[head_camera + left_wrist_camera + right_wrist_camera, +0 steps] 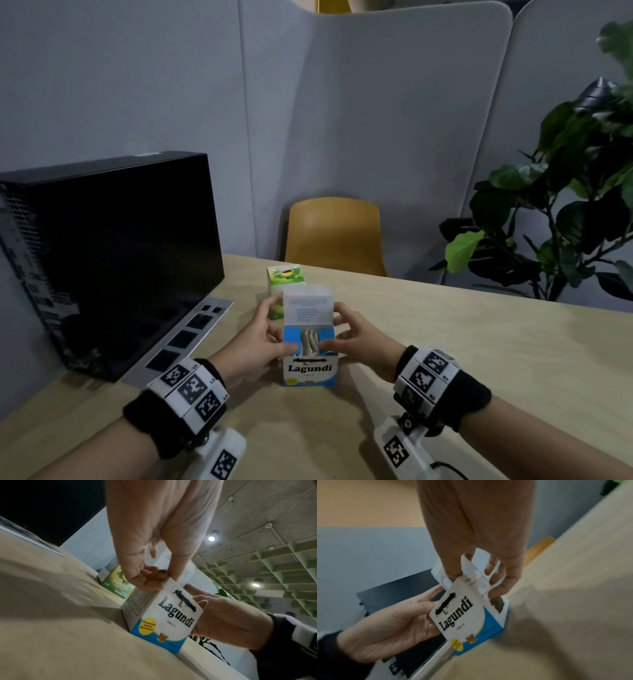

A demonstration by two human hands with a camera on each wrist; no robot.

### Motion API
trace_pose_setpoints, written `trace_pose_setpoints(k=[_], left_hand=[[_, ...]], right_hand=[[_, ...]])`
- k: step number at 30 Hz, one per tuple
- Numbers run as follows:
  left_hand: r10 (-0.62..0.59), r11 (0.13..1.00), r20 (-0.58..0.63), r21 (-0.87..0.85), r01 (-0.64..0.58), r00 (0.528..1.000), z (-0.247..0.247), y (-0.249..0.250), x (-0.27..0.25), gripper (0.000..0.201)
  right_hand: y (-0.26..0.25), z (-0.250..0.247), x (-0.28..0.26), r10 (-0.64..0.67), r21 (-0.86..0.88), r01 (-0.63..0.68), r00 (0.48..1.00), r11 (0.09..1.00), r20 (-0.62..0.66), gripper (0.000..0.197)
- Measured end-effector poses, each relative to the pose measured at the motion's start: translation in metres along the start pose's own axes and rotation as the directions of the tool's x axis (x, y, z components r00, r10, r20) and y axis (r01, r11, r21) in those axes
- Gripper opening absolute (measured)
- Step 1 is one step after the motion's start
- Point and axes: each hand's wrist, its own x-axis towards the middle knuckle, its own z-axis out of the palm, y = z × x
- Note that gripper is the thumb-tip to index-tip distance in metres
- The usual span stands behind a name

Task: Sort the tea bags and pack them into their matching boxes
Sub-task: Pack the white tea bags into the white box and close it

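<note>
Office setting. Grey partition panels (376, 120) are enclosing a wooden desk (479, 342) that is carrying a black computer tower (113, 246). A yellow chair (335, 236) and potted plant (565, 205) are standing behind it.

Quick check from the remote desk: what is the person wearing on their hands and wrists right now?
Both hands, left hand and right hand, are bare, with no gloves. Each wrist carries a black fabric cuff and a white band of black square tag markers. A white camera mount hangs under each wrist.

Left hand (154, 555) and right hand (228, 620) gripping upright Lagundi box (163, 616).
</note>
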Motion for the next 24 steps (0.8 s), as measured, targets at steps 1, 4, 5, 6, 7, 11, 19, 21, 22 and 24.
trace_pose_setpoints(k=[1, 4, 5, 6, 7, 11, 19, 21, 22, 24], left_hand=[[0.023, 1.000, 0.002, -0.004, -0.023, 1.000, 0.001, 0.000, -0.001, 0.072], [0.084, 0.996, -0.004, 0.006, -0.083, 0.997, 0.002, -0.001, -0.005, 0.056], [0.095, 0.995, 0.018, 0.009, -0.095, 0.995, 0.001, -0.001, -0.006, 0.052], [0.105, 0.994, 0.050, 0.015, -0.106, 0.993, 0.001, -0.001, -0.008, 0.050], [0.114, 0.993, 0.084, 0.025, -0.116, 0.990, 0.000, 0.000, -0.010, 0.047], [0.137, 0.986, 0.137, 0.081, -0.149, 0.981, -0.004, 0.001, -0.014, 0.042], [0.097, 0.995, -0.025, -0.018, -0.097, 0.995, -0.001, -0.001, 0.005, 0.020], [0.089, 0.995, -0.026, -0.036, -0.090, 0.996, 0.000, 0.000, 0.007, 0.020], [0.087, 0.996, -0.024, -0.034, -0.088, 0.996, 0.000, 0.001, 0.007, 0.019], [0.085, 0.996, -0.020, -0.021, -0.085, 0.996, 0.000, 0.002, 0.007, 0.019]], right_hand=[[-0.002, -0.003, -0.002, -0.055, -0.035, 0.056, 0.998, 0.998, 0.007, 0.046], [-0.008, -0.010, -0.008, -0.170, -0.128, 0.176, 0.984, 0.976, 0.050, 0.034], [-0.009, -0.012, -0.010, -0.190, -0.153, 0.198, 0.980, 0.968, 0.067, 0.036], [-0.009, -0.013, -0.011, -0.203, -0.176, 0.216, 0.975, 0.961, 0.086, 0.038], [-0.009, -0.014, -0.013, -0.212, -0.190, 0.229, 0.971, 0.955, 0.106, 0.040], [-0.004, -0.025, -0.014, -0.209, -0.105, 0.231, 0.960, 0.967, 0.187, 0.038], [0.008, -0.027, -0.021, -0.325, -0.337, 0.322, 0.945, 0.885, 0.049, 0.049], [0.004, -0.026, -0.023, -0.394, -0.525, 0.381, 0.914, 0.761, 0.092, 0.026], [0.001, -0.025, -0.023, -0.413, -0.595, 0.399, 0.903, 0.698, 0.120, 0.016], [-0.003, -0.021, -0.021, -0.433, -0.679, 0.393, 0.893, 0.621, 0.121, 0.008]])
